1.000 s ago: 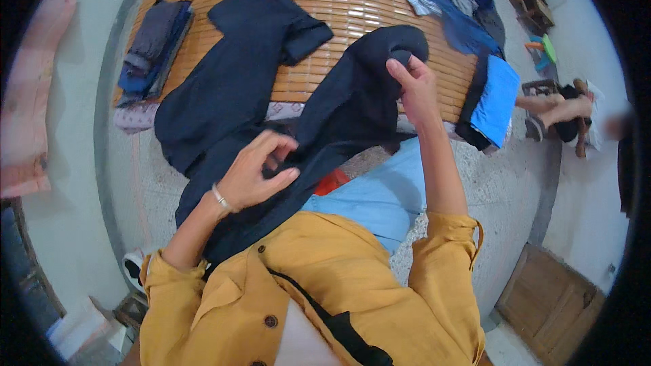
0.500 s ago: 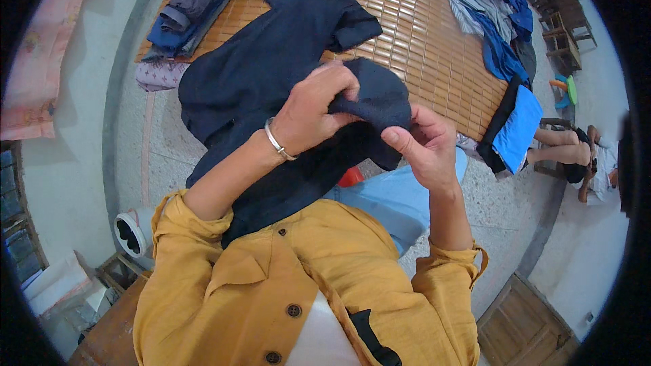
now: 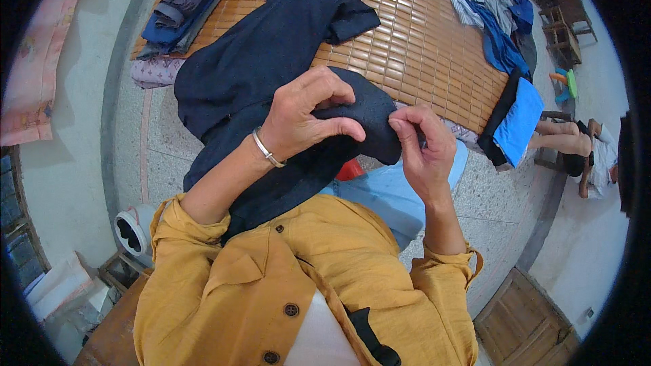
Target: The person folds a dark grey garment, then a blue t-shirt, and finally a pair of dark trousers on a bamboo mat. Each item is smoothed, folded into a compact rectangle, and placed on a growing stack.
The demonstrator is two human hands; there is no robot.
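Observation:
A dark navy shirt (image 3: pixel 261 51) with a short sleeve stretches from the slatted bamboo mat (image 3: pixel 420 34) over the near edge and down onto my lap. One raised part of its cloth is between my hands. My left hand (image 3: pixel 308 108), with a silver bangle at the wrist, has curled fingers and an outstretched thumb around the cloth in a loose hold. On the other side, my right hand (image 3: pixel 427 146) pinches the cloth's edge between thumb and fingertips. The left fingers hide part of the fold.
Folded dark clothes (image 3: pixel 186 10) are stacked at the mat's far left. Loose garments (image 3: pixel 488 10) heap at the far right, with a blue-and-black folded garment (image 3: pixel 519 122) at the edge. Another person (image 3: pixel 566 139) sits at right. Something light blue (image 3: pixel 386 193) and something red (image 3: pixel 350 169) lie below my hands.
My left thumb has stretched out from its pinch, and the left hand has shifted slightly left. My right fingers have drawn together at the cloth's edge, and the raised cloth has spread out.

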